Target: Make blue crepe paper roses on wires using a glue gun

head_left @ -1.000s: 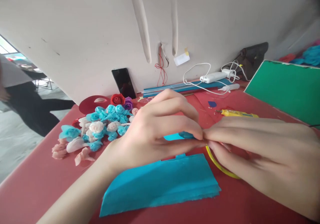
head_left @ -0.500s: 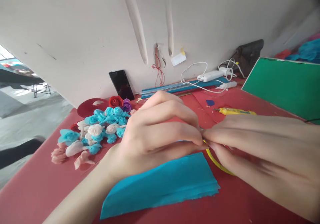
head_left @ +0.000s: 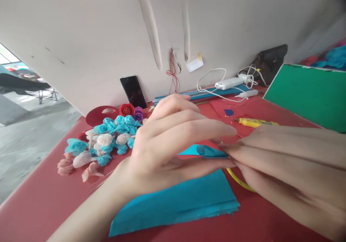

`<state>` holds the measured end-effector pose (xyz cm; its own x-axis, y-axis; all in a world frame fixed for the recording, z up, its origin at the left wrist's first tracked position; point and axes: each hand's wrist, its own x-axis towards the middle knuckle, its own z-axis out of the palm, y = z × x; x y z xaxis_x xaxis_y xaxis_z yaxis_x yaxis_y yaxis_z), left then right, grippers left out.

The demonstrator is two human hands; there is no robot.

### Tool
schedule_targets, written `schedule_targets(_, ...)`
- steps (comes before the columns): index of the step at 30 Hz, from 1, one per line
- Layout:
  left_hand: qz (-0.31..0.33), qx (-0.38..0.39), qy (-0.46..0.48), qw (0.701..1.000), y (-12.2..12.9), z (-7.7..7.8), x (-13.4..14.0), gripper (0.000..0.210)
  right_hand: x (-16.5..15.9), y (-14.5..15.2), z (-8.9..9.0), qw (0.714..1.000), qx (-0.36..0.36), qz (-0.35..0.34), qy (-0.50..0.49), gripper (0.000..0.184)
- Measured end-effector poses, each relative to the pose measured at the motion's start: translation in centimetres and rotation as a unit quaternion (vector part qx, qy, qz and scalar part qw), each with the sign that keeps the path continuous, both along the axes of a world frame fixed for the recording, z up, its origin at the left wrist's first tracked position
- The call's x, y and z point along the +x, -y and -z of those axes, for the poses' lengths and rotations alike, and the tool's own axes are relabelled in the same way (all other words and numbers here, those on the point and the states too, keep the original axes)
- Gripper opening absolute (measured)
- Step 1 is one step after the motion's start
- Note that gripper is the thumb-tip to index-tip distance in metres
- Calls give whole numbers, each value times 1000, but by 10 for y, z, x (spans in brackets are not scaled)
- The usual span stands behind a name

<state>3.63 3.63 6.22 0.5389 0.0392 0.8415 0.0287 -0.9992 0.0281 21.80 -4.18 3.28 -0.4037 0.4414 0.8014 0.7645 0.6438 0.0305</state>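
"Any bare table (head_left: 259, 224)?"
"Yes, right of the near blue paper (head_left: 175, 206)."
"Grips?"
"Beyond it, right hand (head_left: 292, 166) clamped on the blue roll (head_left: 212, 151); left hand (head_left: 156, 141) apart around it."
"Farther left?"
"Flowers (head_left: 105, 139), near the table's edge."

One black rectangular phone (head_left: 133, 90). Just below it: one red rose (head_left: 127, 109), one purple rose (head_left: 138, 114). Lower left: blue, white and pink crepe-like flowers (head_left: 105, 139) (overlapping, no sure count). Lower right: one rolled blue crepe-like piece (head_left: 212, 151), one yellow-handled tool (head_left: 254, 122).
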Motion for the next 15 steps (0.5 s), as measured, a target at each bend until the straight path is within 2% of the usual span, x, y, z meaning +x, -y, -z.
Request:
schedule_targets(4,-18,29,-92,995,0,-10,-4,14,0,0,-4,1000,-3,-19,-4,20)
schedule_targets(7,-13,21,-94,995,2,-12,-3,13,3,0,-2,1000,-7,-20,9,17)
schedule_targets(12,18,-42,-34,998,6,-1,-1,22,2,-2,0,999,-8,-29,16,18)
schedule_targets(15,53,-144,-43,987,7,5,-1,25,1,-3,0,999,-33,-33,15,23)
